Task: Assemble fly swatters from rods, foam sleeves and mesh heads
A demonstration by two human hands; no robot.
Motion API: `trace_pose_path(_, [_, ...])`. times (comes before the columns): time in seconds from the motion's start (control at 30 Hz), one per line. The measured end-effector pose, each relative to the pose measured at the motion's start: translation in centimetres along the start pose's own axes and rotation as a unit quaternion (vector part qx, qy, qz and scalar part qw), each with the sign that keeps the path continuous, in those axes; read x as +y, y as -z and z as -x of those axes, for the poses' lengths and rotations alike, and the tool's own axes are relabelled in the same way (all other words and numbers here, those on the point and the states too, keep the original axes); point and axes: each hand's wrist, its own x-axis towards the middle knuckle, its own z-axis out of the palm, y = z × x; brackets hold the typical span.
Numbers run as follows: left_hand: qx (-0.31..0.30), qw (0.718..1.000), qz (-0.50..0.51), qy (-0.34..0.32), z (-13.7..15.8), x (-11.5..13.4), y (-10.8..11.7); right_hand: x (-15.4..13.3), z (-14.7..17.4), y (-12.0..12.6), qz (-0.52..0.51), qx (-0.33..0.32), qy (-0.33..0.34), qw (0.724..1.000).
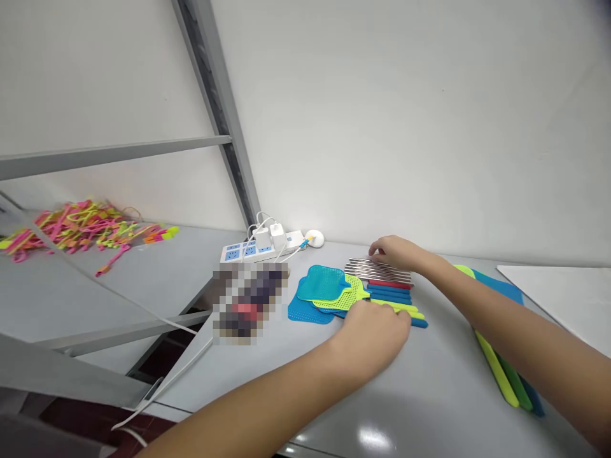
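My left hand [377, 329] is closed low over the handles of a small pile of fly swatters. A blue handle [419, 323] comes out from under its right side. The perforated heads point left: a teal head [322, 283] on top, a yellow-green head [356, 291] and a blue head [308, 310] below. Beyond the handles lies a row of thin metal rods [377, 270], beside red and blue handles [389, 291]. At the far edge of the rods is my right hand [394, 251], its fingers curled; what they pinch, if anything, is hidden.
More swatters with yellow-green, green and blue handles [513, 381] lie under my right forearm. A white board [563, 296] rests at right. Behind are a power strip [262, 248] and a white round device [314, 238]. Pink and yellow plastic pieces [90, 226] are heaped at left, past a grey metal frame [224, 114].
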Motion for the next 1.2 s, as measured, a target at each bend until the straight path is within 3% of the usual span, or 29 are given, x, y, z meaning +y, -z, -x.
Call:
trace_pose_path(0.13, [0.009,0.999,-0.035,-0.034,0.5,-0.9,-1.6,0.9,-0.5,-0.4,0.005,-0.012,0.028,1.0])
trace_pose_path(0.33, [0.108,0.992,-0.066,0.024,1.4,-1.2,-4.5,1.7,-1.4,-0.7,0.045,-0.009,0.052,0.998])
trace_pose_path(0.57, [0.131,0.988,-0.06,0.052,1.7,-1.3,-4.9,0.7,0.3,1.0,0.149,0.053,0.049,0.986])
trace_pose_path(0.67, [0.126,0.99,-0.033,0.045,1.8,-1.2,-5.0,-0.1,2.6,2.7,0.192,0.143,0.017,0.971])
trace_pose_path(0.73, [0.118,0.992,-0.017,0.038,1.8,-1.0,-4.9,-0.7,4.5,4.1,0.214,0.258,0.017,0.942])
trace_pose_path(0.8, [0.104,0.994,0.002,0.032,1.8,-0.7,-4.6,-1.5,6.4,5.3,0.196,0.358,0.03,0.912])
trace_pose_path(0.9, [0.111,0.993,0.037,0.022,1.7,-0.4,-3.2,-3.0,9.3,6.7,0.111,0.433,0.026,0.894])
trace_pose_path(1.07, [0.224,0.965,0.133,0.01,2.4,0.2,0.7,-6.3,14.1,7.7,0.008,0.503,0.038,0.863])
trace_pose_path(1.13, [0.283,0.937,0.204,0.019,3.2,0.7,1.5,-7.6,16.0,7.6,-0.044,0.526,0.04,0.848])
trace_pose_path(1.2, [0.347,0.889,0.297,0.036,3.9,1.3,1.5,-8.8,17.6,7.4,-0.142,0.557,0.035,0.817])
